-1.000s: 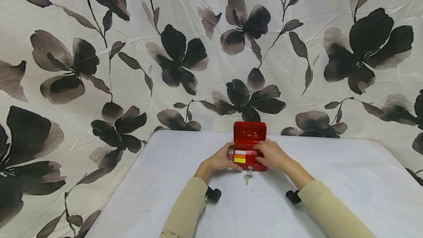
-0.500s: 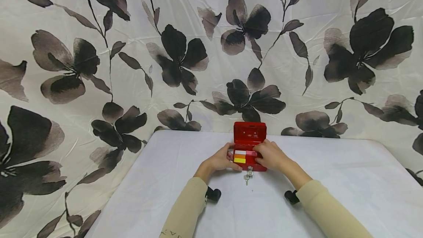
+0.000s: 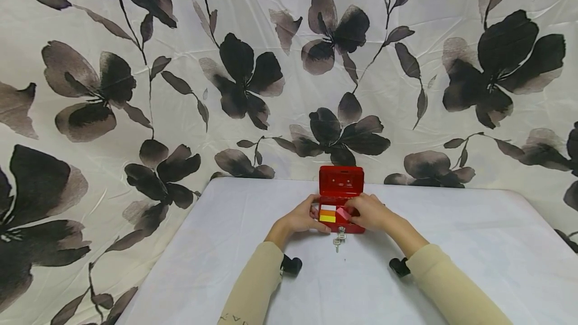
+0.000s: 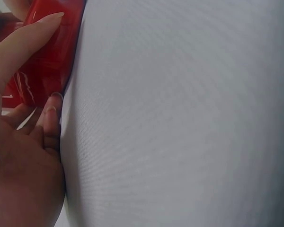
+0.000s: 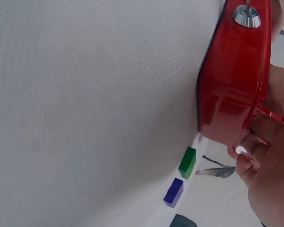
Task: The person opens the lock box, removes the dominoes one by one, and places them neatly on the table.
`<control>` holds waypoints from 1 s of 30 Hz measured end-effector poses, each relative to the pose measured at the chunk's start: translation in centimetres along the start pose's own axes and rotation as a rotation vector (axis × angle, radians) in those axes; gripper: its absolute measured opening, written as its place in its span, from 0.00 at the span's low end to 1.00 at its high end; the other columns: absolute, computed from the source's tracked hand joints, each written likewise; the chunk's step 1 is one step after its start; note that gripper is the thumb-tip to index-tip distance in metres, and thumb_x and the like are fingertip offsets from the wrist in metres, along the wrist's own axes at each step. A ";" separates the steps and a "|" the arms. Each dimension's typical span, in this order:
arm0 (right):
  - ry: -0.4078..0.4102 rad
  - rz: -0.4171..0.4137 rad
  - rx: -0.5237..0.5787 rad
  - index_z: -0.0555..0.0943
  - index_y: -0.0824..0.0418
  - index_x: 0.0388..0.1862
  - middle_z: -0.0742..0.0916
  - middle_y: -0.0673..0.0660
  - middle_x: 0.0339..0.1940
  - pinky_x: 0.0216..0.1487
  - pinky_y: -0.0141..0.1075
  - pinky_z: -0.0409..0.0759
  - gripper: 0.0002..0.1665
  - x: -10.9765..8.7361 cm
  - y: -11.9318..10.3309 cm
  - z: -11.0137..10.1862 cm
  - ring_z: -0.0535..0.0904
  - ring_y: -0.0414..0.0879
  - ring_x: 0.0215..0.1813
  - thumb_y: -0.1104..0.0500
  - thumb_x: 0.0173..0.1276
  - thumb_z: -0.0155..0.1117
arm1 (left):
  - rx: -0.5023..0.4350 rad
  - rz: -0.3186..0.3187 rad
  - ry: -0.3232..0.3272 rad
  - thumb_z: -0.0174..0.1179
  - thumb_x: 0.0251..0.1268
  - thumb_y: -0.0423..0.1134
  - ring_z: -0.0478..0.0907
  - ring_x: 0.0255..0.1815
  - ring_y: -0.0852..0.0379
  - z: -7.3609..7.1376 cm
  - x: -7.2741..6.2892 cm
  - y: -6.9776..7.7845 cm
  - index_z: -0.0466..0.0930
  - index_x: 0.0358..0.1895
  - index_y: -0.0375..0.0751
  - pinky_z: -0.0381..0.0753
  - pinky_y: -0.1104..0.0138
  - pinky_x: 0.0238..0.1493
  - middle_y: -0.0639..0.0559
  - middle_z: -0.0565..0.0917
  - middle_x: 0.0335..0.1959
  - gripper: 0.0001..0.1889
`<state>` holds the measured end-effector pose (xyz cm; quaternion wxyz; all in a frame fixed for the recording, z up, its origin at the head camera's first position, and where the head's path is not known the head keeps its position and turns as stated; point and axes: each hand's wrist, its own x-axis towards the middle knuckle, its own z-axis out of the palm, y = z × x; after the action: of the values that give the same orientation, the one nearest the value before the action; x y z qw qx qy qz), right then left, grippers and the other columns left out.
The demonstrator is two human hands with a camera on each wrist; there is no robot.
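Observation:
A red cash box stands with its lid raised at the table's far side. My left hand grips its left end; in the left wrist view the thumb lies on the red front wall and the fingers sit against the side. My right hand reaches into the box's right half and pinches a pink block, which sits at a slant. To its left lie a white block, an orange block and a yellow block in a stack of rows. The right fingertips are partly hidden.
Keys hang from the lock on the box's front. Beyond the box's right end, a green block and a purple block lie on the white table. A floral cloth hangs behind.
The pink block has turned from lying straight to a slant under my right fingers. My right hand has shifted slightly; my left hand has stayed still on the cash box.

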<state>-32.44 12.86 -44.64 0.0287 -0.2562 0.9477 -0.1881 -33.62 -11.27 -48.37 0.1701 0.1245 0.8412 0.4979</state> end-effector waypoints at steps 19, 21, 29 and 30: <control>-0.078 -0.012 0.149 0.82 0.64 0.61 0.85 0.51 0.41 0.53 0.43 0.83 0.26 0.7 1.4 0.4 0.77 0.47 0.46 0.62 0.64 0.76 | 0.005 0.004 -0.003 0.82 0.48 0.43 0.73 0.51 0.50 0.0 0.1 0.0 0.62 0.75 0.53 0.79 0.58 0.56 0.49 0.77 0.48 0.50; -0.084 -0.020 0.164 0.81 0.64 0.61 0.85 0.52 0.42 0.54 0.44 0.83 0.26 0.8 1.5 0.5 0.78 0.47 0.46 0.63 0.64 0.75 | 0.007 -0.002 -0.002 0.82 0.48 0.43 0.72 0.51 0.50 0.0 0.2 -0.1 0.62 0.75 0.53 0.79 0.58 0.56 0.49 0.77 0.48 0.50; -0.080 -0.026 0.188 0.81 0.64 0.62 0.85 0.59 0.56 0.59 0.49 0.82 0.26 0.9 1.4 0.8 0.79 0.52 0.55 0.62 0.66 0.74 | 0.014 0.012 -0.004 0.82 0.49 0.42 0.71 0.51 0.50 -0.1 0.2 -0.2 0.62 0.75 0.51 0.77 0.57 0.55 0.47 0.76 0.47 0.49; -0.079 -0.023 0.190 0.81 0.64 0.62 0.85 0.58 0.56 0.59 0.49 0.82 0.26 0.9 1.4 0.8 0.79 0.52 0.55 0.62 0.66 0.74 | 0.014 0.013 -0.006 0.82 0.49 0.42 0.71 0.51 0.50 -0.1 0.2 -0.2 0.62 0.75 0.50 0.77 0.57 0.55 0.47 0.76 0.47 0.49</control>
<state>-33.80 13.25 -45.85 0.0878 -0.2705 0.9207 -0.2673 -33.86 -11.39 -48.51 0.1686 0.1325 0.8434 0.4926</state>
